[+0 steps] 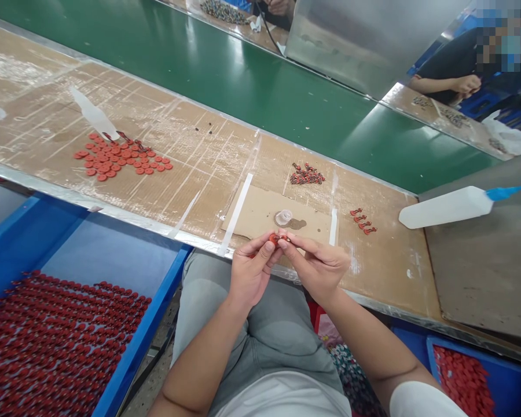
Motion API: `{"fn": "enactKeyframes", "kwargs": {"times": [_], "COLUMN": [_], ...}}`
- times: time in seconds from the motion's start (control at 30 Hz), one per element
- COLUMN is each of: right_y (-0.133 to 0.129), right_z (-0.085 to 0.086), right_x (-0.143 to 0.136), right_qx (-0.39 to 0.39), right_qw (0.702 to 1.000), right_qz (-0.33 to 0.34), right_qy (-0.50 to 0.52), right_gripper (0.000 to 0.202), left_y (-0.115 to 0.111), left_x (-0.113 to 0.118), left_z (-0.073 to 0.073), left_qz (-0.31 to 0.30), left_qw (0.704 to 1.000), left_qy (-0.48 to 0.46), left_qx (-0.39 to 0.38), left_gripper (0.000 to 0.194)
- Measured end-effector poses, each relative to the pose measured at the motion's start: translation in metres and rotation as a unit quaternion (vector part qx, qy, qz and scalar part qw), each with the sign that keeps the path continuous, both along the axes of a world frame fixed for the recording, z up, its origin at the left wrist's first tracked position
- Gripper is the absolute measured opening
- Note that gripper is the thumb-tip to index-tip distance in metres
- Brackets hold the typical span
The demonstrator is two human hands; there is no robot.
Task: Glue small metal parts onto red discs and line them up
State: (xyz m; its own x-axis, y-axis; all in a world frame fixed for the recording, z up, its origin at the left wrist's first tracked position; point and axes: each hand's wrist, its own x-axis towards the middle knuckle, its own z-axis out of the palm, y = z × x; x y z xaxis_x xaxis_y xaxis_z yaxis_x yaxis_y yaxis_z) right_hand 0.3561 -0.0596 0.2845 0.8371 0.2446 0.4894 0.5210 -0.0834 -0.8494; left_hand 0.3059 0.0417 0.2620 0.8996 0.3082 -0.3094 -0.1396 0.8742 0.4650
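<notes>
My left hand (pixel 252 269) pinches a small red disc (pixel 273 238) above the near edge of the bench. With its fingertips meeting those of the left, my right hand (pixel 319 266) is closed on a small red part (pixel 285 237), mostly hidden by the fingers. Just beyond both hands, a small clear cup (pixel 283 217) stands on a cardboard sheet (pixel 252 211) beside a wet stain. Farther back lies a pile of small red and dark pieces (pixel 307 174). Several red discs with dark pieces standing on them (pixel 363 221) are lined up to the right.
Loose red discs (pixel 113 156) and a white bottle (pixel 93 113) lie at left. Another white bottle with a blue nozzle (pixel 447 207) is at right. Blue bins (pixel 156 324) sit below the bench. Beyond runs a green conveyor belt (pixel 156 52), with other people's hands (pixel 466 86) across it.
</notes>
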Motion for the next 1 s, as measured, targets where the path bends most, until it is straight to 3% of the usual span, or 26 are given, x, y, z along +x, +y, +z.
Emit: {"fn": "enactKeyframes", "kwargs": {"times": [0.37,0.73,1.0], "right_y": [0.0007,-0.0013,-0.0043], "right_z": [-0.0019,-0.0015,0.0001], "right_x": [-0.0014,0.0035,0.0079], "right_qx": [0.022,0.014,0.009], "right_qw": [1.0,0.999,0.999], "right_qz": [0.002,0.028,0.039], "right_qy": [0.014,0.02,-0.024], "right_gripper": [0.031,0.028,0.03], "left_y": [-0.001,-0.0008,-0.0036], "left_x": [-0.0002,-0.0004,-0.0011], "left_z": [-0.0006,-0.0041,0.0006], "left_qz": [0.003,0.035,0.047], "left_qw": [1.0,0.994,0.993], "left_qy": [-0.025,-0.033,-0.004], "left_qx": [0.009,0.095,0.109], "left_gripper": [0.016,0.018,0.022]}}
